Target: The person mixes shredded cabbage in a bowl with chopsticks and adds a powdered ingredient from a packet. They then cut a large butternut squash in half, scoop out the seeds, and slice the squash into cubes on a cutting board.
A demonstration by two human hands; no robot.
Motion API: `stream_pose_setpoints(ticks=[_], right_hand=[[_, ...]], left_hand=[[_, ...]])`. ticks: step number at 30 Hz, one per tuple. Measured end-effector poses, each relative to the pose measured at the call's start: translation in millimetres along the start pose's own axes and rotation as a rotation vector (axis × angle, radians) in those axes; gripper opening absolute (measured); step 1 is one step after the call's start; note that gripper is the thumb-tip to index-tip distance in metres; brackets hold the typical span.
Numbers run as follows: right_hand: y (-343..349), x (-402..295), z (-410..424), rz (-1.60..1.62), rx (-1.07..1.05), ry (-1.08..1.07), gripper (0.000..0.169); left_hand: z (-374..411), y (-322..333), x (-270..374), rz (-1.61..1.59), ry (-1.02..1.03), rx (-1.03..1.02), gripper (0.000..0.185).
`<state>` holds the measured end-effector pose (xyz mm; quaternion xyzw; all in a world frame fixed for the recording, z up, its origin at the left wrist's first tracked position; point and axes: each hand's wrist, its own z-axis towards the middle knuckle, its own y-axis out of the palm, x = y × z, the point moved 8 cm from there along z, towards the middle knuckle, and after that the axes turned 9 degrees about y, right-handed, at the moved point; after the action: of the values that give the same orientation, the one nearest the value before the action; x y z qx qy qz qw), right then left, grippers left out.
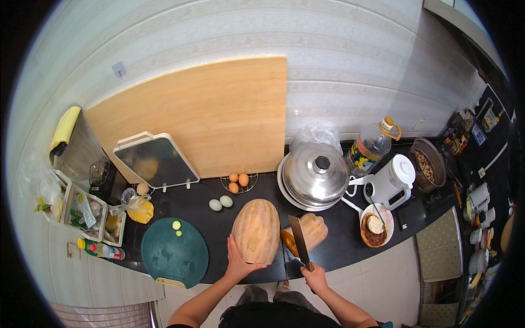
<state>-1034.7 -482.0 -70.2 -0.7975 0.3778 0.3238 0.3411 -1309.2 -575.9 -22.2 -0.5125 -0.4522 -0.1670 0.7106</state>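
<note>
On the black countertop (172, 207) stands a large pale-orange pumpkin piece (257, 229). My left hand (242, 260) rests against its lower left side, fingers and thumb spread around it. My right hand (316, 279) grips the handle of a cleaver (300, 240), its blade raised between the large piece and a smaller pumpkin piece (313, 233). Orange flesh shows at the smaller piece's cut left end, partly behind the blade. A round green cutting board (174, 254) with two small pale-green slices on it lies to the left.
Two pale eggs (220, 203) and a wire rack with brown eggs (239, 182) lie behind the pumpkin. A domed steel pot lid (316, 176), a white electric kettle (389, 182) and a bowl with food (376, 227) stand right. Bins (84, 213) line the left.
</note>
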Motion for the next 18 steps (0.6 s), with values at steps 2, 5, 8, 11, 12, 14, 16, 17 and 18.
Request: stream_pose_setpoints(ticks=[2,5,8,11,12,14,16,17,18], right_hand=[[0.2,-7.1,-0.9,0.025,-0.010,0.001,0.028],[-0.6,-5.7,2.6,0.037,-0.013,-0.003,0.028],[-1.3,-7.9,8.4,0.024,-0.014,-0.017,0.028],[-3.3,-18.3,7.8,0.057,-0.011,-0.025,0.028],[-5.1,-23.8,6.4,0.076,-0.007,-0.029,0.028],[-7.1,-23.5,7.2,0.067,-0.007,-0.024,0.028],[-11.2,-22.7,8.0,0.026,0.004,-0.031,0.029],[-12.6,-20.4,8.4,-0.008,0.013,-0.040,0.029],[-15.0,-17.0,8.1,-0.044,0.022,-0.046,0.029]], left_hand=[[-0.4,-1.4,0.2,0.034,0.036,-0.002,0.139],[0.0,1.9,3.3,0.049,0.048,0.040,0.135],[-2.2,1.5,4.1,0.070,0.071,0.099,0.131],[5.3,4.5,-2.9,0.005,0.057,0.115,0.129],[12.4,4.7,-2.8,-0.043,0.052,0.119,0.128],[27.0,5.6,-4.0,-0.112,0.045,0.136,0.126],[43.8,9.4,-6.0,-0.159,0.042,0.162,0.124],[52.1,10.3,-7.1,-0.159,0.035,0.177,0.123],[59.3,12.5,-8.7,-0.161,0.025,0.190,0.123]])
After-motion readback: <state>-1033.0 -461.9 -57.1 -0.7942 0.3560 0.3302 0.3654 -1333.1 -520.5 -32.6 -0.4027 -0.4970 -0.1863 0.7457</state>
